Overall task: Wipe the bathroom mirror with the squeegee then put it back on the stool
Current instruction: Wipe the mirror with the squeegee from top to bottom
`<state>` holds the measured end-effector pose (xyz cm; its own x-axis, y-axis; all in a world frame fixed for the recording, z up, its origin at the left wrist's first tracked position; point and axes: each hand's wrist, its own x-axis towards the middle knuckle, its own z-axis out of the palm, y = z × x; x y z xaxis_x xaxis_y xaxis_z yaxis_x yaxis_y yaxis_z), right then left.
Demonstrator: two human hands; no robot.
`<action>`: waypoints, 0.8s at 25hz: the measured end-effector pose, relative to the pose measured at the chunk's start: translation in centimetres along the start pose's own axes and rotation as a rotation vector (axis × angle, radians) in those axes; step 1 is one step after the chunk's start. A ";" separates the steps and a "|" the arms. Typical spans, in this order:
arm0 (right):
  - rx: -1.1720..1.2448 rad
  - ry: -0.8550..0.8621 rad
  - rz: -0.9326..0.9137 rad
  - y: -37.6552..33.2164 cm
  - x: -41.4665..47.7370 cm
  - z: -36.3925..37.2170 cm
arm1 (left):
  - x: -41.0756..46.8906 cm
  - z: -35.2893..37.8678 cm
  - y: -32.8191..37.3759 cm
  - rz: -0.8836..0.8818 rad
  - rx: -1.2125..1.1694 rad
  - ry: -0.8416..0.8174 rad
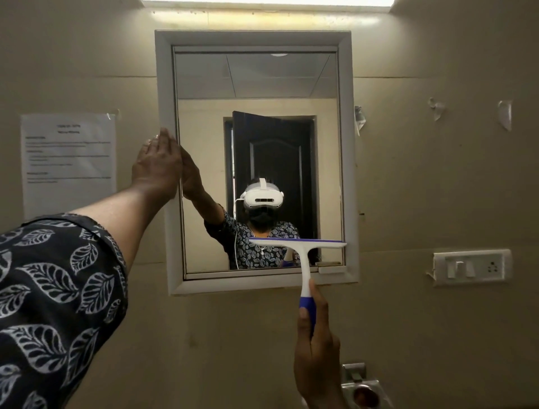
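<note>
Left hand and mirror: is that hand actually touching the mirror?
Touching. The head view shows the left hand flat against the mirror at its left edge, meeting its own reflection with no gap.

Beige bathroom wall (437, 181) in front of me, lit from above.
A strip light (265, 3) glows at 12 o'clock; a printed paper notice (68, 163) hangs at 9, 2 torn tape scraps (505, 114) cling at 2, a white switch plate (472, 267) sits at 4, a metal fitting (361, 385) at 5.
</note>
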<state>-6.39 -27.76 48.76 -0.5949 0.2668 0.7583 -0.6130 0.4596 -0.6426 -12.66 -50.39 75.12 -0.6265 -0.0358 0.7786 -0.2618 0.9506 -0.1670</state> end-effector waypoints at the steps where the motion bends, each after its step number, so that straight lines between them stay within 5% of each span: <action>1: -0.004 -0.001 0.001 -0.3 0.1 -0.2 | 0.0 0.0 0.0 -0.002 0.000 0.004; 11: -0.045 -0.049 0.107 -0.2 -1.9 -0.2 | 0.0 0.0 -0.1 -0.007 -0.004 0.012; 20: 0.006 -0.030 -0.406 -14.2 15.2 -0.6 | 0.2 0.4 0.1 -0.024 -0.063 0.067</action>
<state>-6.41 -29.72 69.45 -0.3185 0.0400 0.9471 -0.8042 0.5175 -0.2923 -13.11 -50.40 75.02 -0.5697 -0.0397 0.8209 -0.2281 0.9672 -0.1115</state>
